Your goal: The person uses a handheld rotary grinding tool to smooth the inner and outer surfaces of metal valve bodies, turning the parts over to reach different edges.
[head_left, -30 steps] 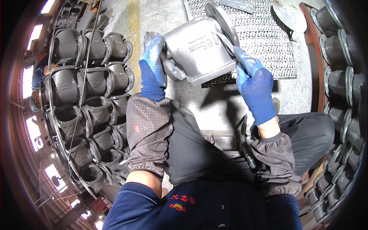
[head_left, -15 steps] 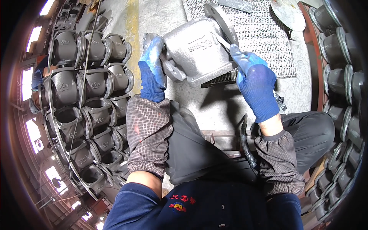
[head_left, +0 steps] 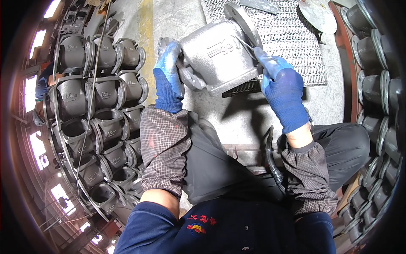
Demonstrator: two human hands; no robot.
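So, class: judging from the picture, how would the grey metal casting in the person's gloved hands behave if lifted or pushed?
The casting is probably heavy for its size: it looks like thick-walled metal, steadied by the left hand. Likely rigid, with no sag visible. Its flat flange and boxy sides suggest it would tip or slide rather than roll.

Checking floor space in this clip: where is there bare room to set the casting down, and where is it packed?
Bare concrete floor lies between the mesh mat and the knees, and a strip runs between the yellow line and the mat. The left hand and right hand hold the casting over it. Crowded: stacked castings left and right.
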